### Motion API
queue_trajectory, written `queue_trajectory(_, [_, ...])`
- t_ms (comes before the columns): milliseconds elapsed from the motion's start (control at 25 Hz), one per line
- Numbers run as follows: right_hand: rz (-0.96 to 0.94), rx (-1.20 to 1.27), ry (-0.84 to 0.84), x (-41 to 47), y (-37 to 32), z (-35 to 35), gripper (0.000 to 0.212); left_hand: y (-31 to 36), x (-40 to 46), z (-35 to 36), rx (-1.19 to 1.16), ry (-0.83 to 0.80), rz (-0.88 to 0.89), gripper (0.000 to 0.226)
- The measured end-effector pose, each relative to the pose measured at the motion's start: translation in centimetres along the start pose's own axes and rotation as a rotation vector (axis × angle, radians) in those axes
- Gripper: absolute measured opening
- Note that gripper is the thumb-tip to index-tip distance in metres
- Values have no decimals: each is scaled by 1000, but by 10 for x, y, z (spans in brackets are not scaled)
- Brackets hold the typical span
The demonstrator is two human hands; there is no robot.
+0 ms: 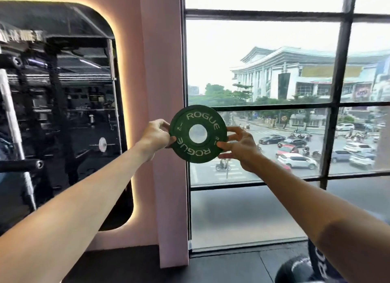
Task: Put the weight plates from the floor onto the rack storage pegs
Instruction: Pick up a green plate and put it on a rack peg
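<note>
Head view. A small green weight plate (198,133), lettered "ROGUE" in white and marked 1 KG, is held upright in mid-air at arm's length, in front of the edge where a pink wall panel (162,71) meets a window (263,71). The left hand (155,136) pinches the plate's left rim: the thumb lies on the near face and the fingers (163,123) curl behind the rim, their tips hidden by the plate. The right hand (239,147) pinches the right rim in the same way, thumb on the near face, other fingers partly hidden behind the plate. Through the plate's centre hole only pale background shows. At left, a dark backlit mirror (59,114) reflects blurred gym equipment; a rack peg (21,165) juts out at the left edge, its mounting cut off by the frame. Whether other pegs stand nearby cannot be told. At lower right, a dark round object (295,270) and a black piece with white lettering (321,261) are cut off by the frame and partly covered by the right forearm. Beyond the glass lie a street with cars and a large pale building.
</note>
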State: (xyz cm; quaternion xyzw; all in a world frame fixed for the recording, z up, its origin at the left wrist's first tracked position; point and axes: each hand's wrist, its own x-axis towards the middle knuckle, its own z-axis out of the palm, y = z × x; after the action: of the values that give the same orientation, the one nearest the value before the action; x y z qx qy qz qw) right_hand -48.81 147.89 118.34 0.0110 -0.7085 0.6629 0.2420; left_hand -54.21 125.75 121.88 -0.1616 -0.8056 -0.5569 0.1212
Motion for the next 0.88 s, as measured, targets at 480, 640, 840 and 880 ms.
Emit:
queue_trajectory(480, [-9,50,-69,233,104,79,45,-113,238,11,78,79,-25,23])
queue_trajectory(640, [-2,66,-83,313,128,129,46,-151,324,-8,94,89,-18,24])
queue_trajectory(840, [-2,97,-154,396,153,199,42,-193,397,-51,156,128,-32,25])
queue_trajectory(880, [-1,101,-176,411,159,217,42,-204,408,-62,174,149,-38,23])
